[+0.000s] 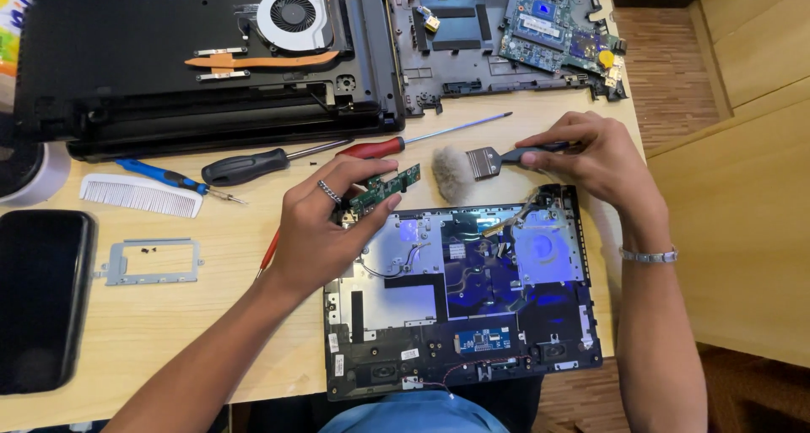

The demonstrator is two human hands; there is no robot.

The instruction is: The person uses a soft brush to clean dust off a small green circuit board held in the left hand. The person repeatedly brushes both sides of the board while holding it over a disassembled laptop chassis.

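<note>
A small green circuit board (385, 189) is pinched in the closed fingers of the left hand (325, 230), just above the far left corner of the opened laptop base (460, 294); right of it, a soft-bristled brush (472, 165) is gripped by its dark handle in the closed right hand (591, 159), bristles near the board

A single head-mounted camera looks steeply down at the table (211, 315) from close range, facing away from the wearer. Both forearms enter from the bottom edge of the frame. The wooden floor (666, 70) appears at upper right. No second view exists.
</note>
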